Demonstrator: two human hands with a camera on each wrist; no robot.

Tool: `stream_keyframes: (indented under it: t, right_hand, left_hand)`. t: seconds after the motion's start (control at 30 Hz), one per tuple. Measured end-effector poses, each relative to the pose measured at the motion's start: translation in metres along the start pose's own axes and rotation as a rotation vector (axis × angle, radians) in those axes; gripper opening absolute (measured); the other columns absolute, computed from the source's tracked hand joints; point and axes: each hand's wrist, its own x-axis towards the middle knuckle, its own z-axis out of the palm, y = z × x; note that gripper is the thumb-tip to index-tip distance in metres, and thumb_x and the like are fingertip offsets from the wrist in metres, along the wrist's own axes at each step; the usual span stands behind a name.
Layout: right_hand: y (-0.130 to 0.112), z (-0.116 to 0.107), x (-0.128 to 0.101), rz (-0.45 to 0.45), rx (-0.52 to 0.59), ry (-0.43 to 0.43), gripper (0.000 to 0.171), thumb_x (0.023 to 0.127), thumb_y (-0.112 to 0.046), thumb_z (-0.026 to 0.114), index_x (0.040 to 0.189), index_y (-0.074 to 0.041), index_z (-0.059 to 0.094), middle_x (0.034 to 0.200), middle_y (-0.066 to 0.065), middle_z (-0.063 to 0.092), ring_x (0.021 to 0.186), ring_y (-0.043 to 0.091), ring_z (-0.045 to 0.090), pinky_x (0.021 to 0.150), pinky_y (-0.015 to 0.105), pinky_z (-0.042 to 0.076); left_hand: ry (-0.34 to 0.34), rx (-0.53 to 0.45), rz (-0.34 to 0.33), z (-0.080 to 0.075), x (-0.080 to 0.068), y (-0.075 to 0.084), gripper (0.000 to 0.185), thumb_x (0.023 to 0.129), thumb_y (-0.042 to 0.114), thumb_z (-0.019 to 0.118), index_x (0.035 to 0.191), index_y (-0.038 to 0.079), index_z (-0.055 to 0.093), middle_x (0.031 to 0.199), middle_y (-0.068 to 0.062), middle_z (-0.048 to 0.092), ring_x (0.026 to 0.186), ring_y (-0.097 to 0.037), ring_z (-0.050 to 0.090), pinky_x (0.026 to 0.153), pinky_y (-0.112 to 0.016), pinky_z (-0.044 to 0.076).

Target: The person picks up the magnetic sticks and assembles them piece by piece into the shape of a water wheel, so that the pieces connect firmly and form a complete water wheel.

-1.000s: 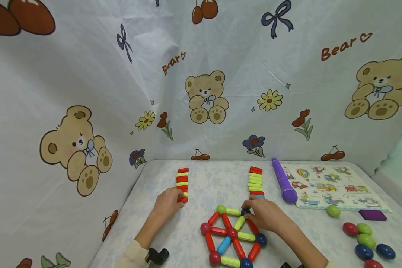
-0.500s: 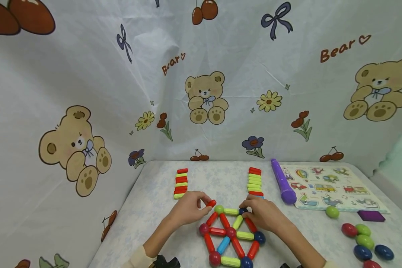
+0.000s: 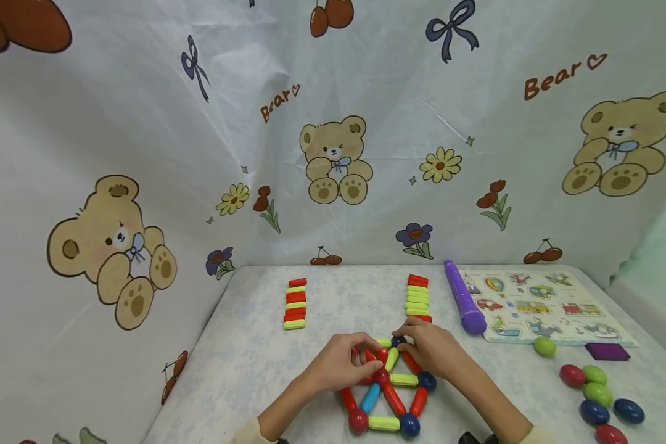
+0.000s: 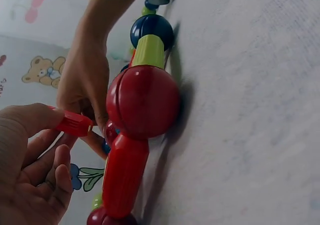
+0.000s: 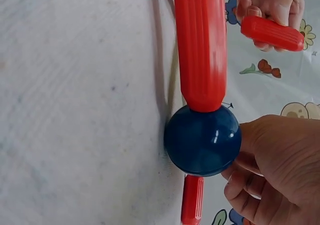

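Here, two hands meet over a flat lattice of rods and balls.

The lattice (image 3: 385, 391) could buckle, I judge, if the left hand (image 3: 338, 367), pinching a short red rod (image 4: 72, 123) above its far edge, lands off a ball while the right hand (image 3: 433, 354) curls about the dark blue ball (image 5: 202, 140). Around it lies a pale mottled surface (image 3: 244, 364); behind, a bear-print curtain (image 3: 333, 154), then two rod stacks (image 3: 295, 303); rightward, a puzzle board (image 3: 538, 305).

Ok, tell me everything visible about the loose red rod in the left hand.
The red rod is a short, ribbed, glossy plastic-looking cylinder with a flat end. The left hand pinches it between thumb and fingers, lifted off the table, lying roughly level above the ball-and-rod frame. It does not appear joined to any piece; the right hand is close.
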Motion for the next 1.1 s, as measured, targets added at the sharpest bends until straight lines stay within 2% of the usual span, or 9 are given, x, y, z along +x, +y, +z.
stream_keyframes:
  t: [0.23, 0.43, 0.6, 0.67, 0.7, 0.83, 1.0, 1.1]
  right_hand:
    - [0.004, -0.001, -0.001, -0.023, -0.009, 0.026, 0.019, 0.094, -0.017, 0.085, 0.113, -0.014, 0.084, 0.106, -0.005, 0.071, 0.085, 0.010, 0.067, 0.080, 0.038, 0.062]
    - [0.005, -0.004, -0.003, -0.009, -0.005, 0.004, 0.022, 0.094, -0.018, 0.085, 0.116, -0.015, 0.084, 0.108, -0.004, 0.072, 0.084, 0.010, 0.065, 0.077, 0.036, 0.062]
    - [0.008, -0.019, -0.005, -0.034, 0.010, 0.023, 0.029, 0.095, -0.019, 0.084, 0.123, -0.011, 0.081, 0.122, 0.007, 0.075, 0.091, 0.017, 0.070, 0.077, 0.039, 0.063]
    - [0.015, -0.030, -0.011, -0.011, 0.008, 0.046, 0.028, 0.096, -0.020, 0.084, 0.123, -0.012, 0.081, 0.123, 0.009, 0.076, 0.090, 0.018, 0.071, 0.076, 0.038, 0.063]
    - [0.019, -0.036, -0.015, 0.005, 0.010, 0.050, 0.028, 0.095, -0.019, 0.084, 0.122, -0.011, 0.081, 0.120, 0.009, 0.076, 0.085, 0.017, 0.069, 0.072, 0.036, 0.061]
    - [0.048, -0.061, -0.029, 0.070, -0.072, 0.064, 0.025, 0.094, -0.019, 0.085, 0.117, -0.011, 0.081, 0.117, 0.012, 0.076, 0.093, 0.026, 0.072, 0.077, 0.043, 0.063]
    - [0.109, -0.094, -0.058, 0.129, -0.220, 0.096, 0.026, 0.092, -0.016, 0.086, 0.114, -0.005, 0.078, 0.112, 0.020, 0.073, 0.095, 0.037, 0.073, 0.075, 0.055, 0.061]
    - [0.143, -0.109, -0.074, 0.183, -0.256, 0.063, 0.031, 0.091, -0.017, 0.086, 0.116, -0.001, 0.076, 0.107, 0.023, 0.071, 0.093, 0.040, 0.071, 0.074, 0.058, 0.059]
  left_hand:
    - [0.000, 0.013, 0.002, 0.008, 0.001, -0.006, 0.019, 0.101, 0.024, 0.079, 0.119, 0.019, 0.076, 0.080, 0.014, 0.064, 0.065, -0.001, 0.053, 0.058, -0.018, 0.045]
    - [-0.014, 0.008, 0.037, 0.011, 0.002, -0.010, 0.019, 0.102, 0.025, 0.077, 0.119, 0.017, 0.075, 0.077, 0.012, 0.063, 0.062, -0.001, 0.052, 0.056, -0.018, 0.043]
    - [-0.001, 0.003, 0.030, 0.010, 0.001, -0.013, 0.021, 0.101, 0.024, 0.079, 0.119, 0.015, 0.075, 0.076, 0.012, 0.062, 0.062, -0.001, 0.051, 0.055, -0.017, 0.042]
    - [0.001, -0.005, 0.029, 0.011, 0.001, -0.014, 0.021, 0.100, 0.023, 0.079, 0.119, 0.015, 0.075, 0.076, 0.011, 0.062, 0.062, -0.002, 0.051, 0.055, -0.018, 0.041]
    - [0.000, -0.010, 0.029, 0.012, 0.000, -0.014, 0.021, 0.100, 0.022, 0.080, 0.119, 0.015, 0.075, 0.076, 0.011, 0.062, 0.062, -0.002, 0.050, 0.055, -0.018, 0.041]
    - [0.007, -0.005, 0.035, 0.010, -0.001, -0.014, 0.021, 0.099, 0.021, 0.080, 0.118, 0.015, 0.076, 0.076, 0.011, 0.061, 0.062, -0.003, 0.050, 0.054, -0.018, 0.040]
    - [0.011, -0.007, 0.031, 0.010, -0.001, -0.014, 0.021, 0.099, 0.023, 0.081, 0.118, 0.015, 0.077, 0.077, 0.011, 0.061, 0.063, -0.003, 0.050, 0.055, -0.019, 0.041]
    - [0.008, -0.013, 0.031, 0.010, 0.000, -0.014, 0.022, 0.099, 0.023, 0.081, 0.118, 0.014, 0.076, 0.077, 0.011, 0.061, 0.064, -0.003, 0.050, 0.055, -0.019, 0.041]
